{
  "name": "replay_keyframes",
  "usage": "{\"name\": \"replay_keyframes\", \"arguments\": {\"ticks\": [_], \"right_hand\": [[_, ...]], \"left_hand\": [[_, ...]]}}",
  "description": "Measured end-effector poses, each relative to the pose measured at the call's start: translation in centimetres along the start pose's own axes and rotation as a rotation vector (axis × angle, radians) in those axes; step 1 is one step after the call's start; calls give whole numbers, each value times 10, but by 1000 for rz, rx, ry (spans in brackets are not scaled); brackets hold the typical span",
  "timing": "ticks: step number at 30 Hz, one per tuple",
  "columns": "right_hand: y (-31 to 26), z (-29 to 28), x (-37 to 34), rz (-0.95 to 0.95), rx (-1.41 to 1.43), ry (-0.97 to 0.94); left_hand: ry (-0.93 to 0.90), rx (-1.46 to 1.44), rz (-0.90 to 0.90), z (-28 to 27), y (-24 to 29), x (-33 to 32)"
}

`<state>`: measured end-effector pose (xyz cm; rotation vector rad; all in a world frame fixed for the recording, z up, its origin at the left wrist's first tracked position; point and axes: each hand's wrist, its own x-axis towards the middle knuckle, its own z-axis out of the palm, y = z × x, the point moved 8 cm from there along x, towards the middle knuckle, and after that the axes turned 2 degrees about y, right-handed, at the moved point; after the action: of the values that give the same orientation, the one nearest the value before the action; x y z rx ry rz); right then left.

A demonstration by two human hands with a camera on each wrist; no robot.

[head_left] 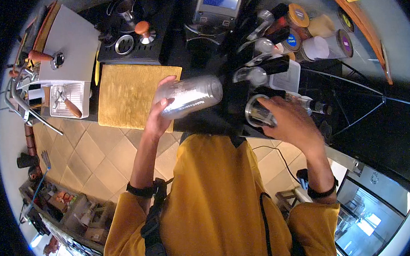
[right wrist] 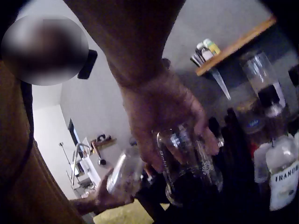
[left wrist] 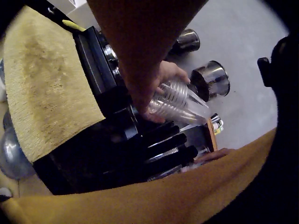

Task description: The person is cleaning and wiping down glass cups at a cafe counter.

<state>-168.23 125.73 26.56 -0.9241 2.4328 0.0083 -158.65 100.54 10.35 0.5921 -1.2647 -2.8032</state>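
My left hand (head_left: 158, 113) holds a stack of clear plastic cups (head_left: 193, 96) with printed lettering, tilted on its side above the counter, beside the yellow cloth. In the left wrist view the nested rims of the cups (left wrist: 175, 95) show between thumb and fingers. On the right, my right hand (head_left: 294, 124) reaches down over a clear printed glass (head_left: 256, 113) near the counter's front edge. Seen from the right wrist, the fingers and thumb grip the upper part of that glass (right wrist: 189, 179) from above, on opposite sides.
A yellow cloth (head_left: 132, 95) lies left of the cups. Behind it are a tamper (head_left: 145, 32) and a black tray. Several bottles (head_left: 255, 76) and lidded jars (head_left: 298, 15) crowd the back right. A grinder-like machine (head_left: 217, 11) stands at the back; a white espresso machine (head_left: 71, 49) is far left.
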Motion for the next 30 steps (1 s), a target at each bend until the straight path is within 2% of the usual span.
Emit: {"name": "replay_keyframes", "arguments": {"ticks": [1,3,4,6,7,8,9,11,13,16,17,19,21,23,26,27,29,30], "right_hand": [[-3,-11,-9,-2,-39,11],[1,-40,-37,68,159,-13],[2,-50,-48,76,162,-6],[-4,-80,-67,-85,346,220],[-3,-82,-68,-75,346,232],[-2,-83,-71,-84,439,251],[-4,-85,-68,-114,528,243],[-11,-82,-65,-147,500,285],[-18,-78,-58,-195,467,298],[-25,-64,-54,-253,554,268],[-21,-58,-57,-217,566,296],[-24,-47,-56,-238,640,271],[-22,-34,-62,-188,588,309],[-13,-32,-74,-142,679,401],[0,-30,-98,-30,785,528],[6,-28,-110,21,817,599],[15,-8,-133,117,827,671],[17,4,-148,86,925,745]], "left_hand": [[-17,31,3,3,2,2],[-34,60,10,9,6,5],[-43,84,20,11,9,8],[-74,119,25,26,18,8],[-96,148,32,36,23,8],[-202,163,25,57,25,12],[-202,164,25,64,26,8],[-300,218,-21,85,27,10],[-323,194,-12,98,30,10],[-465,165,-47,128,25,5],[-536,224,-33,142,19,3],[-556,246,-68,153,19,-4],[-611,286,-95,165,7,-8],[-677,314,-125,175,-5,-14],[-655,351,-110,185,-21,-17],[-713,341,-143,192,-28,-22],[-663,317,-205,196,-40,-26],[-667,325,-210,202,-47,-32]]}}
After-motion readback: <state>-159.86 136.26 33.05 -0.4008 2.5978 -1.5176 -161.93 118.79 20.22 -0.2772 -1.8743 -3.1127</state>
